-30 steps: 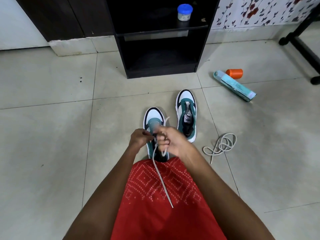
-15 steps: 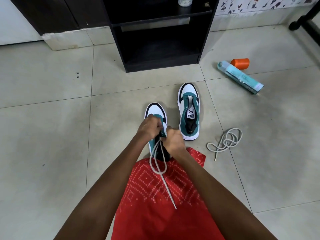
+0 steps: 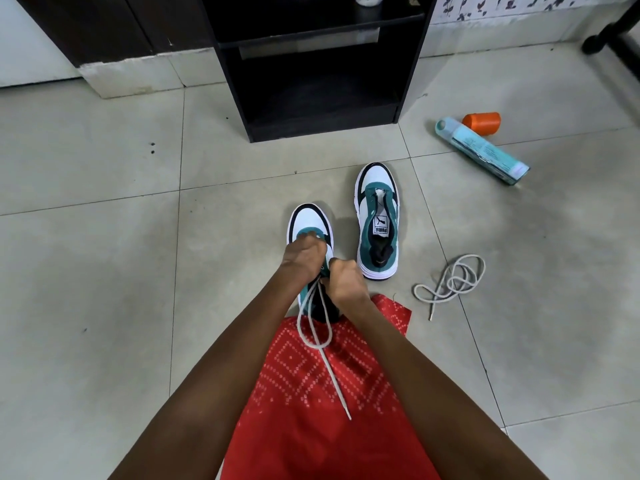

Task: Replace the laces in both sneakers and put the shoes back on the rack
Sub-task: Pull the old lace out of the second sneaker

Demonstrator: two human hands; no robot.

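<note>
The task looks to be at an early stage. Both hands work over the near sneaker (image 3: 309, 221), which sits on the floor (image 3: 104, 271) with only its white toe showing past the knuckles. The left hand (image 3: 304, 259) curls its fingers down onto the upper by the eyelets and holds it. The right hand (image 3: 347, 284), touching the left on its near side, is closed and pinches the white lace (image 3: 313, 329). That lace hangs from between the hands in a loop, and its free end trails back over the red cloth (image 3: 311, 393) on the lap. The hands hide how many eyelets it has passed, so I judge this shoe partly threaded at most.

Just right of the right hand stands the second sneaker (image 3: 377, 216), with no lace showing in it. Further right a loose lace (image 3: 450, 282) lies coiled; I cannot tell whether it is old or new. The rack (image 3: 322, 129) stands beyond the hands, with neither sneaker on it. This lacing, the second shoe and the return to the rack all appear left to do.
</note>
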